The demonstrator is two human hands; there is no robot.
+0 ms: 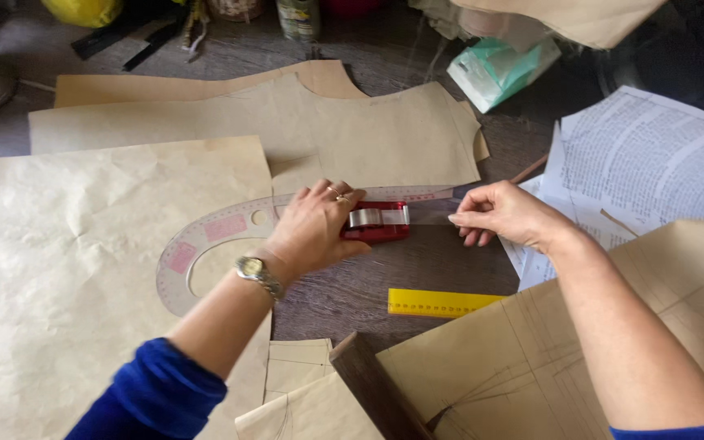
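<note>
Head view. The left hand was pressed down on a red tape dispenser at the centre of the frame, its fingers curled together over the dispenser's left end. The right hand, just right of it, was pinched with fingers together on a strip of clear tape drawn from the dispenser. A transparent curved ruler was laid beneath, upon the wooden tabletop. A yellow ruler was seen below, and brown pattern paper above.

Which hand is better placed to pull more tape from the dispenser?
Right. The right hand already pinches the clear tape strip beside the red tape dispenser, while the left hand presses the dispenser down.
</note>
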